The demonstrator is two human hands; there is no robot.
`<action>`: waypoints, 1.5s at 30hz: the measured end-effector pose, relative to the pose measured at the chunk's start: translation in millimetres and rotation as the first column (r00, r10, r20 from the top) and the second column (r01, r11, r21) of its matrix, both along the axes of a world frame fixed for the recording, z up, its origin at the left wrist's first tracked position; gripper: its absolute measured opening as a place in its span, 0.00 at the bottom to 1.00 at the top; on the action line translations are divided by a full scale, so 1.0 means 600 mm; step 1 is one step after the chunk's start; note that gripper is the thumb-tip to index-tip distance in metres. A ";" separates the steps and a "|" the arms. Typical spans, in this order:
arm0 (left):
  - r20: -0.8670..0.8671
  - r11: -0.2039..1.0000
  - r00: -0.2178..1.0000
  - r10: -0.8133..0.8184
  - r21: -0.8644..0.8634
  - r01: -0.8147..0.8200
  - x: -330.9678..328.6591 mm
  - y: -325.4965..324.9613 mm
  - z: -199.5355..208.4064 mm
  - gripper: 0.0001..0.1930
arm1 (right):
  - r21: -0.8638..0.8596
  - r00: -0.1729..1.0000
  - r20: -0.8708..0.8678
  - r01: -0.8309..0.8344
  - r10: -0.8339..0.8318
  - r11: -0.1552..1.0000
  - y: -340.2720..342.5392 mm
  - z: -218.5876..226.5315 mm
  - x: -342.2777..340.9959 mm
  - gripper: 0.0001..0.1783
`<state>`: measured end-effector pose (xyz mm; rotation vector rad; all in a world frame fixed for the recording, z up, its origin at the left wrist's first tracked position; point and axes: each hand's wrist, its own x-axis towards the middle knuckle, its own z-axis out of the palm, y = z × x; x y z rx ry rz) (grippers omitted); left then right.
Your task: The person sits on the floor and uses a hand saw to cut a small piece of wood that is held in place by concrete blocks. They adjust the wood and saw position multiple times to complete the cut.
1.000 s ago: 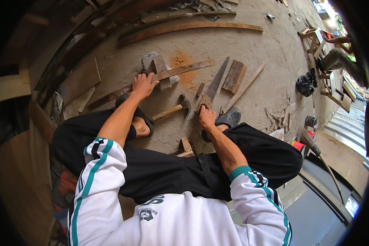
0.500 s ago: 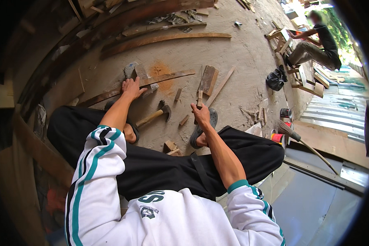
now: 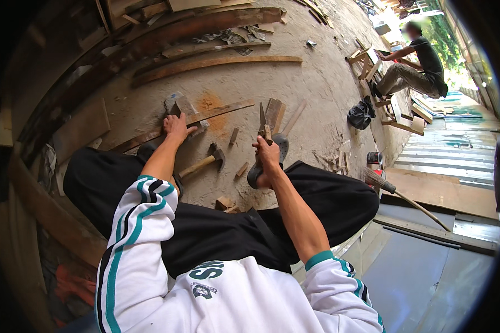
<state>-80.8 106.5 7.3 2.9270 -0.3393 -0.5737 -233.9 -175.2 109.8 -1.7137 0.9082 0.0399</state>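
Note:
My left hand [image 3: 176,129] rests over a long, thin wooden strip [image 3: 228,109], holding it against a block [image 3: 186,106] on the ground, thumb stretched to the right. My right hand [image 3: 268,152] is wrapped round the wooden handle of a handsaw [image 3: 263,117]. Its blade points away from me, to the right of the strip and apart from it. Between my feet lies a claw hammer [image 3: 199,165] with a wooden handle. Orange sawdust [image 3: 210,104] is scattered beyond the strip.
Small wood offcuts [image 3: 234,136] dot the ground. A wider board [image 3: 274,114] lies past my right sandal [image 3: 280,147]. Long planks [image 3: 216,64] stretch across the far left. At right are a black plastic bag [image 3: 361,113], a broom [image 3: 380,180] and a seated person [image 3: 419,64] by wooden frames.
My right hand has drawn slightly left with the saw, whose blade now tilts left and shows wider. My left hand stays on the strip. The whole view has shifted a little.

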 end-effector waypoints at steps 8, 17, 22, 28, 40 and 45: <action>-0.029 1.000 0.999 0.026 -0.016 -0.027 -0.001 0.001 -0.017 0.42 | -0.256 0.998 0.012 -0.056 0.061 0.965 0.011 -0.003 0.031 0.20; -0.174 0.994 0.980 0.095 -0.027 -0.102 -0.003 0.000 -0.025 0.47 | -0.476 0.985 0.020 -0.144 0.174 0.867 0.071 0.006 0.055 0.22; -0.218 0.989 0.965 0.145 0.034 -0.141 -0.005 -0.002 -0.010 0.49 | -0.583 0.969 0.053 -0.167 0.242 0.795 0.091 -0.002 0.051 0.23; -0.079 0.989 0.988 0.135 -0.053 -0.139 -0.036 -0.018 -0.004 0.49 | -0.610 0.932 0.001 -0.287 0.363 0.739 0.109 -0.041 0.047 0.20; -0.320 0.998 0.946 0.047 0.049 -0.033 -0.025 -0.044 0.046 0.45 | -0.287 0.947 0.044 -0.294 0.320 0.912 0.089 -0.072 0.038 0.20; -0.326 0.997 0.945 0.038 0.077 -0.014 -0.013 -0.057 0.055 0.43 | -0.072 0.942 0.187 -0.271 0.280 0.960 0.063 -0.089 0.034 0.13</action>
